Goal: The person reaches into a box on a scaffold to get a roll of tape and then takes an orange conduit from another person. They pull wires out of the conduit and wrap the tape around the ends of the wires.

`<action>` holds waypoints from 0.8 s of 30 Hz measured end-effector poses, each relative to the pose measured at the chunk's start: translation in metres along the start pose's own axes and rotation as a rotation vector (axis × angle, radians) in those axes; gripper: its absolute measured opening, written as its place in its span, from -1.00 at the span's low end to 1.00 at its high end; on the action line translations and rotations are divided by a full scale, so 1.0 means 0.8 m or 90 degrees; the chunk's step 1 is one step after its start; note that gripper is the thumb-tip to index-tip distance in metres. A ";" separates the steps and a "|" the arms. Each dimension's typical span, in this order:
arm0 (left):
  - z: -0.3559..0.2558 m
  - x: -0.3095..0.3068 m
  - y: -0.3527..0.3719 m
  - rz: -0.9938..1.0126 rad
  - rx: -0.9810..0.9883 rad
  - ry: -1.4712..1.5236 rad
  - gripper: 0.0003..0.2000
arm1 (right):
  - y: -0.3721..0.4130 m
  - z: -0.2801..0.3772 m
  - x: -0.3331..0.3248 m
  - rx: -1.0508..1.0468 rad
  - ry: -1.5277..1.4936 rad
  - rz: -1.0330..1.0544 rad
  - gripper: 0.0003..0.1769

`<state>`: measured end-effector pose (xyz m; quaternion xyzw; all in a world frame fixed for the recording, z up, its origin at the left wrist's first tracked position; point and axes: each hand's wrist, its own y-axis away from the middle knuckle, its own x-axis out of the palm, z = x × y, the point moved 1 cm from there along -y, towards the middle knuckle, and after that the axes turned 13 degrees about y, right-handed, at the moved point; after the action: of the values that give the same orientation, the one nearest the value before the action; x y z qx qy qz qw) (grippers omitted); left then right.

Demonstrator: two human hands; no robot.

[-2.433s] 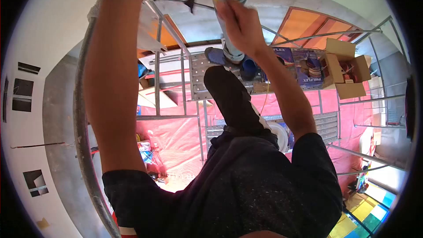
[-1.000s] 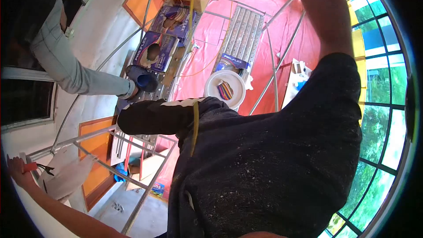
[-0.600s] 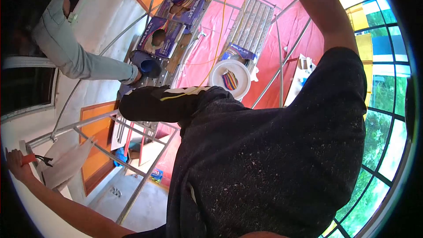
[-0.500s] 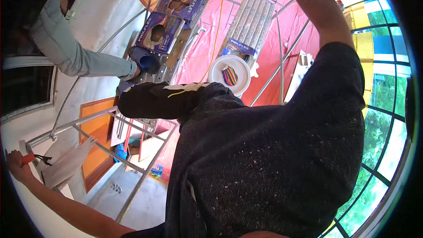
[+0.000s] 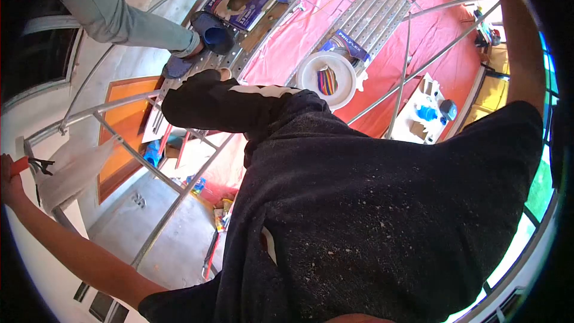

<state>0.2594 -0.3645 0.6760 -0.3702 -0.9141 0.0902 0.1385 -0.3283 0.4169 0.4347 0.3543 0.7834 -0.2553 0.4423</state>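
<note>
L hand [image 5: 8,183] mostly closed round red-handled tool [image 5: 20,166], near scaffold rail [image 5: 89,115]; R arm [image 5: 525,48] reaches out well apart from rail, R hand out of frame, can't tell grip. Step now, prob.: holding tool; next move calls for firm grip, tool clear of rail.

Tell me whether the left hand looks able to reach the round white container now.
Probably not: the left hand, holding a red-handled tool, is far off, with scaffold rails and the black-trousered leg between it and the container.

Pale specks dot the loose black shirt [image 5: 382,203].
</note>
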 end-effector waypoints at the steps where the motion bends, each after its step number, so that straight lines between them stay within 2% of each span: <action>1: 0.001 0.001 -0.002 0.036 -0.007 -0.010 -0.57 | 0.017 0.019 0.029 -0.011 -0.011 0.007 -0.82; 4: 0.006 0.009 -0.003 -0.111 0.002 0.060 -0.55 | 0.090 0.082 0.122 -0.026 -0.043 0.058 -0.82; 5: 0.007 0.016 0.003 -0.096 0.023 0.012 -0.54 | 0.116 0.100 0.144 -0.025 -0.055 0.073 -0.83; 8: -0.001 0.001 -0.004 -0.034 -0.019 0.024 -0.55 | 0.164 0.147 0.168 -0.025 -0.090 0.090 -0.83; 11: 0.002 0.010 0.003 -0.100 0.005 0.022 -0.56 | 0.171 0.153 0.168 -0.026 -0.101 0.101 -0.83; 14: 0.009 0.026 0.013 -0.128 0.047 -0.009 -0.57 | 0.150 0.143 0.142 -0.042 -0.100 0.094 -0.82; 15: 0.006 0.017 0.007 -0.100 0.033 0.000 -0.58 | 0.138 0.139 0.127 -0.050 -0.095 0.090 -0.82; 19: 0.008 0.029 0.019 -0.105 0.104 -0.079 -0.62 | 0.085 0.097 0.051 -0.072 -0.065 0.063 -0.81; 22: 0.006 0.025 0.021 -0.105 0.086 -0.026 -0.63 | 0.042 0.064 -0.001 -0.082 -0.041 0.039 -0.79; 24: 0.004 0.034 0.031 -0.119 0.114 -0.058 -0.63 | 0.012 0.043 -0.025 -0.092 -0.031 0.021 -0.78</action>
<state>0.2562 -0.3280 0.6709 -0.2650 -0.9383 0.1749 0.1370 -0.2963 0.3917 0.4350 0.3282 0.7830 -0.1993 0.4894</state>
